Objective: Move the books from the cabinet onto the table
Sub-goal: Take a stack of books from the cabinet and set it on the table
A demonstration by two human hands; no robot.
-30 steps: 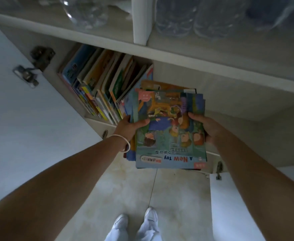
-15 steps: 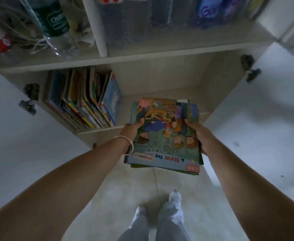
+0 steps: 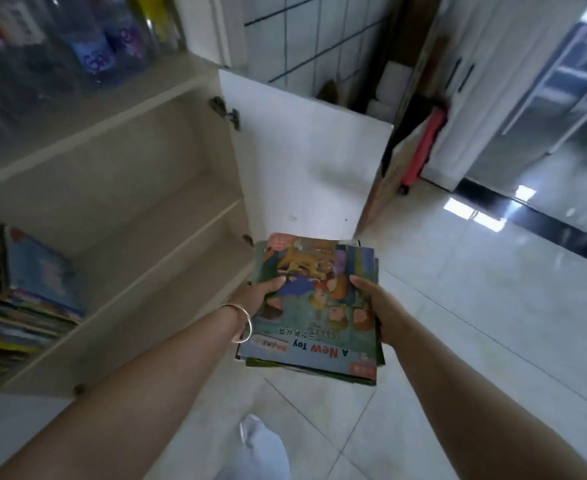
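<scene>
Head view. I held a stack of picture books (image 3: pixel 314 306) flat between both hands, out in front of the open cabinet (image 3: pixel 119 216) and above the tiled floor (image 3: pixel 458 306). My left hand (image 3: pixel 259 299) closed its grip on the stack's left edge, thumb lying across the top cover; a thin bangle (image 3: pixel 242 323) circled that wrist. My right hand (image 3: pixel 377 308) closed its grip on the right edge, thumb likewise on the cover and fingers hidden beneath. The top cover read "A New Toy", its lettering upside down to me, with a cartoon scene of figures above the title. The edges of several more books showed under it, slightly fanned at the near corner.

Inside the cabinet, on the lower shelf at its left end, the remaining books (image 3: pixel 25 299) stood leaning together, blurred. The rest of that shelf beside them was bare board. On the shelf above, bottles (image 3: pixel 105 46) stood, too blurred to read. The cabinet's right door (image 3: pixel 306 168) hung open, just behind the stack. Below the stack, near the cabinet's base, one white shoe (image 3: pixel 261 441) showed on the floor.
</scene>
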